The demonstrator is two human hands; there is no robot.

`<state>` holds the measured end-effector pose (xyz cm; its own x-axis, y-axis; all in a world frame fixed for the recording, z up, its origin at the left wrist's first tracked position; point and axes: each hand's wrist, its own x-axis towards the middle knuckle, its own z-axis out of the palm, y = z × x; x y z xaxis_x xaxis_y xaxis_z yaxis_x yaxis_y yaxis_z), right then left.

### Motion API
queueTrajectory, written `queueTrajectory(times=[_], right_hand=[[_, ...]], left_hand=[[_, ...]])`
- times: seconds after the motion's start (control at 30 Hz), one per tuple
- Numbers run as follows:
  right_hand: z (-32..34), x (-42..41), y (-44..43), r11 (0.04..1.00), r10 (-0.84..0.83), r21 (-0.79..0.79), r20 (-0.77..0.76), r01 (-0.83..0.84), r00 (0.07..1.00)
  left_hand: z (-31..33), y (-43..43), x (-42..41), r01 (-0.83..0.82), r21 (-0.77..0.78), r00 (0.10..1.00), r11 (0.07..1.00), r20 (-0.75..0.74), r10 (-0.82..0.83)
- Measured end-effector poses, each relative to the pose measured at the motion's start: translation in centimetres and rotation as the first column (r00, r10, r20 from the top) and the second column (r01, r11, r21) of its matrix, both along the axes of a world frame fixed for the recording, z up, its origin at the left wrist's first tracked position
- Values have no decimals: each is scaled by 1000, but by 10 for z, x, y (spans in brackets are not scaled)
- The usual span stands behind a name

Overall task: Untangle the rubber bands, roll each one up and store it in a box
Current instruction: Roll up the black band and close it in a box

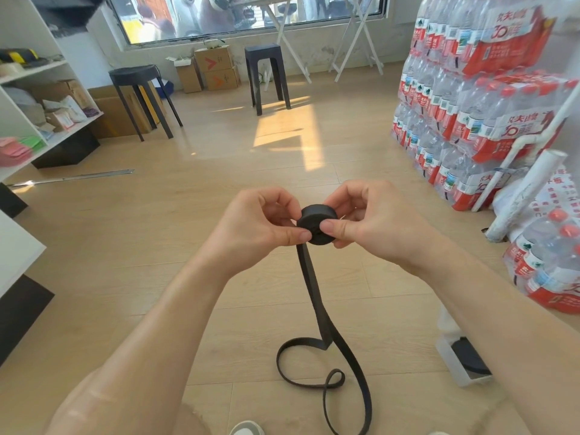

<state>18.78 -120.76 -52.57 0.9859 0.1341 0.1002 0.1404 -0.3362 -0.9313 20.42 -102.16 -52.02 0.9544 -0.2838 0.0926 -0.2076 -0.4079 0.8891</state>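
A black rubber band (314, 296) is partly wound into a tight round roll (316, 220) held up in front of me. My left hand (260, 224) pinches the roll's left side with thumb and fingers. My right hand (367, 221) pinches its right side, thumb on the face of the roll. The unrolled tail hangs down and curls in loops on the wooden floor (326, 384). A clear plastic box (452, 362) sits on the floor at the lower right with a dark rolled band (470, 356) inside, partly hidden by my right forearm.
Stacked packs of bottled water (477, 105) fill the right side, with white pipes (527, 189) leaning on them. White shelves (34, 120) stand at the left. Two black stools (141, 95) and cardboard boxes (216, 70) are by the far window. A metal ruler (75, 177) lies on the floor.
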Motion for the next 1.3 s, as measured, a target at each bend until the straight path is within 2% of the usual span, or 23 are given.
queueTrajectory(times=[0.33, 0.43, 0.47, 0.53, 0.6, 0.67, 0.73, 0.9, 1.0, 1.13, 1.3], right_hand=[[1, 0, -2, 979, 21, 206, -106, 2, 994], [2, -2, -3, 973, 76, 229, -170, -36, 983], [3, -3, -2, 983, 90, 172, -171, -60, 981], [4, -5, -1, 988, 82, -127, -78, -91, 994], [4, -7, 2, 901, 92, -430, 52, -61, 994], [3, -8, 5, 842, 112, -538, 119, -30, 987], [2, -8, 6, 828, 110, -560, 147, -9, 983], [1, -5, 1, 917, 4, -395, 138, 52, 990], [1, -2, -2, 970, -49, -234, 76, 66, 996], [2, -1, -2, 998, -57, -20, -15, 57, 998], [-1, -1, -1, 998, -33, 42, -74, 36, 997]], left_hand=[[-3, -7, -3, -26, -18, 999, 999, 42, 27], [-2, -6, -4, -69, 46, 993, 997, 104, 64], [-3, -6, -4, -74, 108, 987, 991, 150, 57], [-5, -6, -6, -67, 282, 965, 957, 262, -10], [-6, -7, -9, -64, 428, 936, 902, 339, -95], [-6, -9, -9, -72, 480, 919, 874, 373, -129], [-6, -8, -8, -79, 470, 917, 879, 379, -121], [-7, -7, -3, -99, 223, 969, 970, 245, 43], [-4, -4, 0, -80, 115, 989, 990, 137, 64], [-2, -3, 0, -62, 38, 993, 997, 101, 58], [-5, -7, 0, -85, 16, 987, 996, 138, 82]])
